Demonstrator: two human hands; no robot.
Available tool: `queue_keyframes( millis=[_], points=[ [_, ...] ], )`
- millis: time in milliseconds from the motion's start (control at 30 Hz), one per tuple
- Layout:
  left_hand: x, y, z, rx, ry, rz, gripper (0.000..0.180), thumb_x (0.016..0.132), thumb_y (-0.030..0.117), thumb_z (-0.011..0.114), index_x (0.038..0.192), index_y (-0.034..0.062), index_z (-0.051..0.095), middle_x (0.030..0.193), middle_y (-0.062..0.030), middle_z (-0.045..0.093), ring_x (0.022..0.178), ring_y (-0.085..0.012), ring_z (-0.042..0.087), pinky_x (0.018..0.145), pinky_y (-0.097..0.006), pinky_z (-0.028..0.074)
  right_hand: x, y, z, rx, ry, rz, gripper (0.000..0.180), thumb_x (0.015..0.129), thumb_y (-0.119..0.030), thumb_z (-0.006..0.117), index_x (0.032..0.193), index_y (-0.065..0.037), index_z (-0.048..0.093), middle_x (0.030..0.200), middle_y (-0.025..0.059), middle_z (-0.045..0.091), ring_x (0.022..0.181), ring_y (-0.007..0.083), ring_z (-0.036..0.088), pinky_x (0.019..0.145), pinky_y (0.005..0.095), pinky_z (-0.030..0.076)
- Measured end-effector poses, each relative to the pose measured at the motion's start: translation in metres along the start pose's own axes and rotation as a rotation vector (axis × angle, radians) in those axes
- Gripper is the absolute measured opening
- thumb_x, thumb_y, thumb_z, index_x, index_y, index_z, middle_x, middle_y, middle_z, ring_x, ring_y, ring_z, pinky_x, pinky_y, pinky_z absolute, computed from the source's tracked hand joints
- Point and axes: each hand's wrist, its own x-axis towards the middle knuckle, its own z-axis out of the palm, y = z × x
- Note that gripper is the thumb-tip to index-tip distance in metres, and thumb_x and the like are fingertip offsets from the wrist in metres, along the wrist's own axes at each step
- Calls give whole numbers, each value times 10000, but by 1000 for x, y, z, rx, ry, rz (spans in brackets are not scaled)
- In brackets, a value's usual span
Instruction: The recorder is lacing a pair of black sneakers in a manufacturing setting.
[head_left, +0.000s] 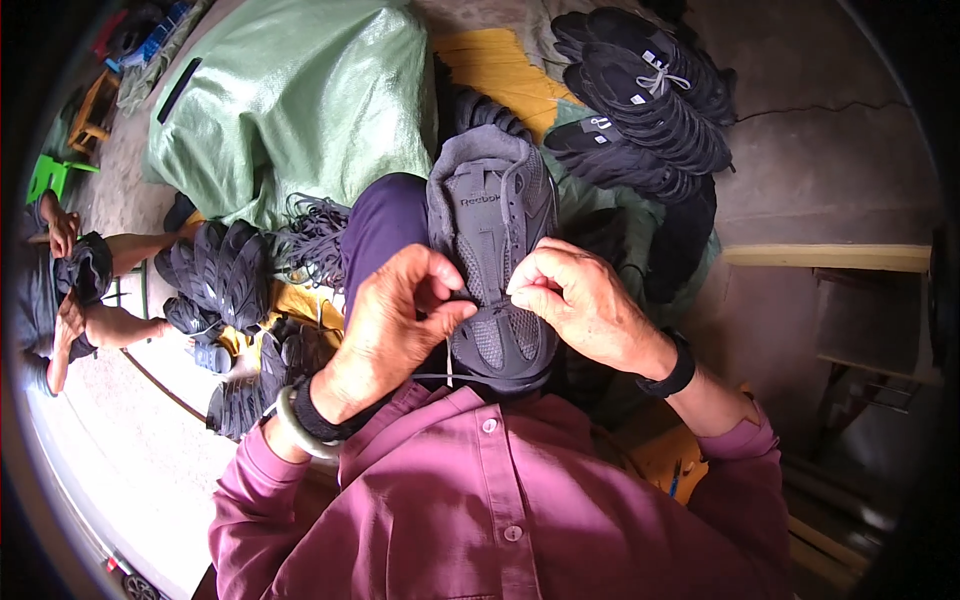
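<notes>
At frame centre I see my left hand (400,320) and right hand (575,305) pinching a lace (503,215) on a grey shoe (490,200) — lacing looks barely begun, upper eyelets empty.

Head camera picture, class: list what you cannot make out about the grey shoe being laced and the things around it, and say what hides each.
1. Grey shoe: its heel end is hidden, head view, behind the left hand and right hand.
2. Lace: its path through the eyelets is covered by the fingers.
3. Green sack: contents hidden by its own cloth.
4. Co-worker's hands: blurred and bent at the fisheye rim.
</notes>
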Motion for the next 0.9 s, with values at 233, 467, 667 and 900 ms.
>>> queue_keyframes(
  millis=[233, 467, 667, 900],
  points=[
    [5, -8, 8, 65, 8, 44, 278, 826, -5, 836, 978, 58, 612, 843, 19, 551, 713, -62, 502, 645, -242, 467, 2, 1, 2, 46, -18, 91, 74, 936, -61, 686, 912, 3, 657, 861, 61, 617, 794, 153, 599, 747, 324, 499],
    [9, 10, 14, 218, -12, 32, 278, 861, -49, 796, 952, 79, 567, 831, 74, 512, 742, -14, 454, 651, -191, 410, 1, 4, -7, 140, -72, 93, 127, 932, -111, 681, 883, 0, 642, 840, 84, 613, 778, 198, 618, 751, 328, 508],
    [11, -5, 16, 63, -18, -21, 276, 859, -51, 802, 936, 89, 577, 826, 84, 511, 731, -6, 449, 648, -177, 408, -3, -2, 4, -188, 120, -122, 108, 935, -102, 665, 887, -33, 598, 856, 130, 583, 800, 332, 628, 731, 423, 519],
    [13, -8, 14, -35, -15, -57, 268, 816, -7, 838, 891, 70, 593, 781, 53, 517, 702, -44, 470, 624, -232, 442, -9, -12, 7, -370, 169, -138, 110, 944, -113, 652, 905, -39, 581, 876, 141, 591, 829, 360, 638, 725, 453, 521]
  ],
)
